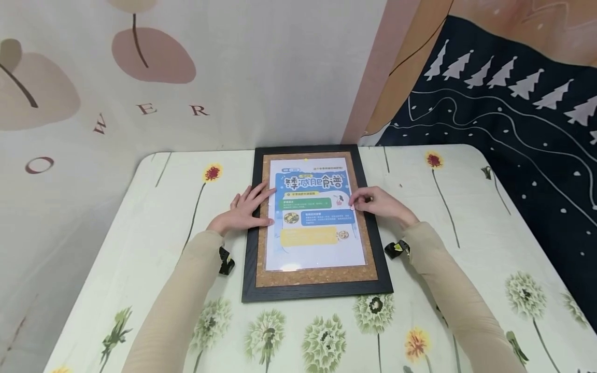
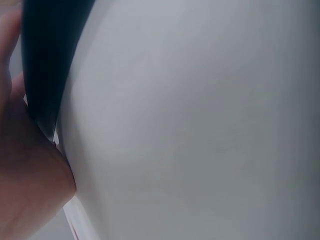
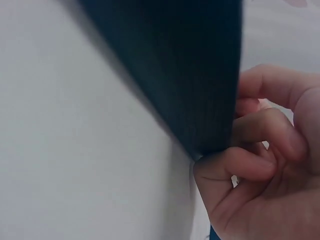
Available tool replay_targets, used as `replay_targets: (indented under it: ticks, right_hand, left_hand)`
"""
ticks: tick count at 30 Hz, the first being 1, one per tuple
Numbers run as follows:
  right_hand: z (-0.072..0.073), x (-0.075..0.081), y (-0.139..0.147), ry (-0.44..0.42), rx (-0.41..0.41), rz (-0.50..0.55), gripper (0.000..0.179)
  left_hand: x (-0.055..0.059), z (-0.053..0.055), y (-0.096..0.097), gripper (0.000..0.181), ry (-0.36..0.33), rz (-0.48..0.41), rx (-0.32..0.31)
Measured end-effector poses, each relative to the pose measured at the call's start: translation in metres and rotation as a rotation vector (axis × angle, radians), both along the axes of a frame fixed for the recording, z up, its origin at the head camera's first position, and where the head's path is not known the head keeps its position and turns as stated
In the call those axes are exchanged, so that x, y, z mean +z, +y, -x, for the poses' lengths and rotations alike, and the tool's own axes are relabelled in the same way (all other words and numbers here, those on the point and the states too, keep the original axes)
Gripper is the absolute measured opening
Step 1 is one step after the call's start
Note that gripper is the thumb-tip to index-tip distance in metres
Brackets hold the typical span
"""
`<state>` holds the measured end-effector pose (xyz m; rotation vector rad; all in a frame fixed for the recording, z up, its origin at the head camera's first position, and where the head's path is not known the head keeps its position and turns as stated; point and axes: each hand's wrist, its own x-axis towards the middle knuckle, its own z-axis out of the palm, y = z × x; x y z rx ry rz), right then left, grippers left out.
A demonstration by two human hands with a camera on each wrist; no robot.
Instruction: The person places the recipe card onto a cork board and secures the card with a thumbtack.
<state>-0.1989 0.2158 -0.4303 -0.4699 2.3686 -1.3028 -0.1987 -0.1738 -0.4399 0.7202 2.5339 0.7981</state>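
A printed poster (image 1: 317, 254) in a glossy clear cover lies on a cork board (image 1: 280, 280) with a black frame (image 1: 317, 294). My left hand (image 1: 242, 211) is spread flat over the frame's left side, its fingertips and thumb tip on the poster's left margin. At the opposite edge, my right hand (image 1: 380, 202) brings thumb and forefinger together, pinching at the poster's right border; I cannot tell whether something small sits between them. In the right wrist view, its other fingers (image 3: 250, 165) are curled beside the frame. A small yellow pin (image 1: 306, 159) shows at the poster's top middle.
The board rests on a table with a flower-print cloth (image 1: 154, 248). Behind it hangs a pale printed curtain (image 1: 280, 72), and a dark cloth with white trees (image 1: 503, 109) hangs at the right. Both wrists carry small black cameras (image 1: 227, 261).
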Motion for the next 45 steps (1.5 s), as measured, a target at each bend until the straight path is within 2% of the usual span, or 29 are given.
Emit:
replay_targets:
  ticks: [3,7,14,16,23,25,28,35,45]
  right_hand:
    - [0.002,-0.004,0.001,-0.01,-0.018,0.031,0.013]
    - [0.002,-0.002,-0.002,-0.006,-0.049,0.021,0.01]
    - [-0.012,0.031,-0.018,0.03,-0.024,-0.018,0.009]
    - [-0.011,0.032,-0.019,0.031,-0.014,-0.029,0.007]
    - [0.0,0.009,-0.012,0.044,0.005,-0.088,0.005]
    - [0.002,0.006,-0.012,0.056,0.001,-0.101,0.005]
    - [0.002,0.006,-0.013,0.075,-0.007,-0.113,0.005]
    - [-0.003,0.009,-0.013,0.054,-0.046,-0.145,0.007]
    - [-0.007,0.002,-0.008,0.064,-0.128,-0.124,0.006]
  left_hand:
    - [0.002,0.0,-0.001,0.084,0.003,-0.002,0.001]
    - [0.004,0.002,-0.002,0.085,-0.001,0.004,0.003]
    - [0.003,0.004,-0.004,0.083,0.015,0.001,0.011]
    - [0.002,0.003,-0.004,0.084,0.013,0.007,0.009]
    - [-0.001,0.0,-0.002,0.086,-0.004,0.016,0.006]
    - [0.0,0.0,-0.002,0.086,-0.002,0.009,0.009]
    - [0.001,0.0,-0.001,0.086,-0.003,0.011,0.01]
    - [-0.001,-0.002,-0.001,0.085,-0.009,0.01,0.006]
    - [-0.003,-0.002,0.001,0.085,-0.003,0.011,0.001]
